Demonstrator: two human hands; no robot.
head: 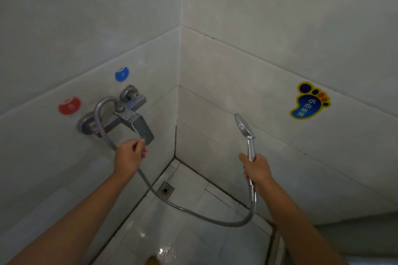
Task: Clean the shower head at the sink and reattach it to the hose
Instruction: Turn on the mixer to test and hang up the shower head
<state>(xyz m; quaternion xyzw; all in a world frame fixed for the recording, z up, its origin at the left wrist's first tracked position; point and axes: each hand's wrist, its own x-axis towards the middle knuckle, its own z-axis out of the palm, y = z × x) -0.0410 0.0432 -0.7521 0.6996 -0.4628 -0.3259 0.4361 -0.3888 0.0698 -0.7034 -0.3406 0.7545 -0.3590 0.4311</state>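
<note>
A wet floor of pale tiles is gleaming at the bottom of the view, with a square drain sitting near the corner where the two walls are meeting.

Above it, the metal hose is hanging in a loose loop between the two hands, passing in front of the drain. Its right end is joining the bottom of the shower head handle, so the two are sitting attached.

The right hand is gripping the handle with its fingers curled round it, holding the shower head upright with the round face turned toward the left wall.

The left hand is reaching to the mixer tap on the left wall, its thumb and fingertips curled and pinching the lower edge of the flat lever. The hose is running behind this hand and arching up to the tap body.

Farther back on the left wall, a red sticker and a blue sticker are showing above the tap. On the right wall, a foot-shaped sticker with Chinese writing is showing.
</note>
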